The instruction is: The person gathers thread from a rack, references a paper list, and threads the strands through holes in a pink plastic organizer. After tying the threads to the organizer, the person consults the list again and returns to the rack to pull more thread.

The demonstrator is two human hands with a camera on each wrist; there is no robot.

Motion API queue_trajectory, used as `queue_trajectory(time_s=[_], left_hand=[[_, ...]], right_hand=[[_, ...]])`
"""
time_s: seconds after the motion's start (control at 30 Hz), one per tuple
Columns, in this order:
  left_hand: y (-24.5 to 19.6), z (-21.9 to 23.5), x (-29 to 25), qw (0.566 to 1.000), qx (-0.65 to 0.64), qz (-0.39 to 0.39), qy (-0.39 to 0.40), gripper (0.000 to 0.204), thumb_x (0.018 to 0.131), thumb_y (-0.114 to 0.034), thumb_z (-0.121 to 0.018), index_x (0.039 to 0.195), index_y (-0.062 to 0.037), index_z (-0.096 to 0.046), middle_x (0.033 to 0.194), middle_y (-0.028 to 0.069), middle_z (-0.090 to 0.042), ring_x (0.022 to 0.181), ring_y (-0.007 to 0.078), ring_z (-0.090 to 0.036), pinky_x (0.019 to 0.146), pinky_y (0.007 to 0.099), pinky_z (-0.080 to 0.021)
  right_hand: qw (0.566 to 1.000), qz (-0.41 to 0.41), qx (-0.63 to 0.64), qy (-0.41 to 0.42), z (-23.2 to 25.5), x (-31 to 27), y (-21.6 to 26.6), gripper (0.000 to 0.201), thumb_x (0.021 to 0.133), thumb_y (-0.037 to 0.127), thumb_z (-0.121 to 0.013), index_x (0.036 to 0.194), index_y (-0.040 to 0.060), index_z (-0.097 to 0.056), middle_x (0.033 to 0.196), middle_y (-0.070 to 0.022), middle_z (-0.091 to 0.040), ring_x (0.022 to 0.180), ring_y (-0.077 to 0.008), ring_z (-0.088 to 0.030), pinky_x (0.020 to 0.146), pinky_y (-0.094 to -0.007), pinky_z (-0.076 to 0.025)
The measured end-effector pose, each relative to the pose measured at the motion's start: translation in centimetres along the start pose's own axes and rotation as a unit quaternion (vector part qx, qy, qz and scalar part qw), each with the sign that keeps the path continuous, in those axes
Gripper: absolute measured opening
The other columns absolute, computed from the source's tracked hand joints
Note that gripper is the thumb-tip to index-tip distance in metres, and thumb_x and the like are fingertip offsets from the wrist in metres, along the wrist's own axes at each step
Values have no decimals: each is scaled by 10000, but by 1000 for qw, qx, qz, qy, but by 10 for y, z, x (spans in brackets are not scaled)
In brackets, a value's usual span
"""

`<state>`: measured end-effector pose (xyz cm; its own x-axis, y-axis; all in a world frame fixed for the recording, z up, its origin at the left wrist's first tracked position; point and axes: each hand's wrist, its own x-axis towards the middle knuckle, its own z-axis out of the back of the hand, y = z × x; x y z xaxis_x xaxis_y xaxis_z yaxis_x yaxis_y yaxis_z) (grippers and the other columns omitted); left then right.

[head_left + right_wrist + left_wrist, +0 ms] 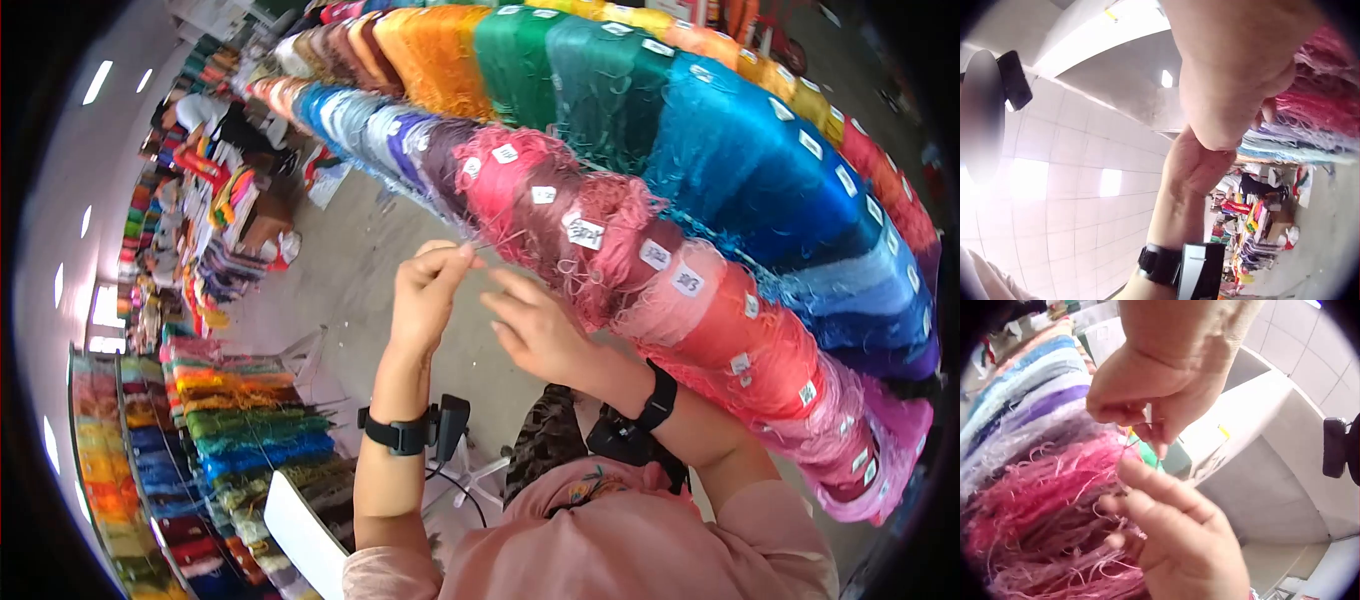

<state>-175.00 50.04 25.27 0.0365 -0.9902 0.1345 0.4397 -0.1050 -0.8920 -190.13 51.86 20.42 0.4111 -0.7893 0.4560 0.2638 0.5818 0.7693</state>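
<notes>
From my remote place I see, in the head view, two hands near the middle of the frame, just beside the long row of coloured skeins. The left hand [430, 295] has its fingers curled, and thumb and fingertip pinch a thin strand [1134, 444]. I think such a narrow grip is chosen because so fine a fibre would slip from a looser hold. The right hand [540, 325] is close to those fingertips, its fingers loosely stretched and a little apart, perhaps so that they can guide the strand without crushing it. In the left wrist view this place is blurred, so I cannot tell for certain whether the strand also touches the right fingers.

The strand is at the centre of the frame, beside the pink skeins [510, 160], which show many loose, curly ends. The paper labels [585, 233] lie on top of the skeins, turned upward, I suppose so that their writing can be read without lifting anything. Behind them, toward the upper right, hang the blue skeins [735, 140], with neighbouring shades side by side, probably for easy finding. At the lower left stands a rack of hanging yarn [240, 425], well apart from both hands.
</notes>
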Motion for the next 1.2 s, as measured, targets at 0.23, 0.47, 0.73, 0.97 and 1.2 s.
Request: queue_trajectory(time_s=[0.23, 0.47, 0.73, 0.97, 1.2], left_hand=[[107, 43, -259, 704, -612, 313, -177, 142, 818, -162, -485, 718, -64, -514, 506, -32, -385, 401, 51, -329, 349, 200, -286], [111, -38, -581, 704, 240, 654, 141, 329, 755, -369, -514, 894, -98, -640, 958, 129, -594, 933, 279, -550, 800, 385, -430], [-71, 32, -487, 813, 35, 406, -417, 209, 791, -167, -555, 690, 17, -552, 581, 149, -494, 499, 203, -466, 491, 317, -379], [-156, 47, -609, 727, -89, 292, -615, 176, 827, -161, -538, 803, -5, -617, 674, -20, -568, 576, 27, -437, 490, 182, -350], [-136, 0, -737, 545, -241, 80, -799, 179, 828, -170, -534, 829, 0, -591, 518, -75, -312, 448, 22, -238, 409, 181, -176]], right_hand=[[967, -152, 169, 118, -35, -44, -28, 162, 711, 69, -527, 861, 10, -548, 897, -140, -554, 729, -286, -559, 640, -376, -442], [815, 23, 31, 578, -85, -65, -11, 153, 690, 162, -524, 651, 19, -563, 604, -161, -532, 598, -312, -534, 564, -365, -425], [650, 298, 339, 611, -179, -134, 249, 211, 734, 55, -564, 939, 9, -547, 833, -80, -565, 595, -132, -548, 529, -228, -432], [393, 134, 205, 886, -196, -207, 406, 104, 794, 102, -548, 819, 12, -593, 557, -12, -534, 431, -51, -492, 399, -169, -386], [361, 258, 475, 760, -183, -202, 545, 165, 814, 136, -505, 733, 9, -574, 595, -38, -531, 473, -58, -475, 425, -181, -367]])
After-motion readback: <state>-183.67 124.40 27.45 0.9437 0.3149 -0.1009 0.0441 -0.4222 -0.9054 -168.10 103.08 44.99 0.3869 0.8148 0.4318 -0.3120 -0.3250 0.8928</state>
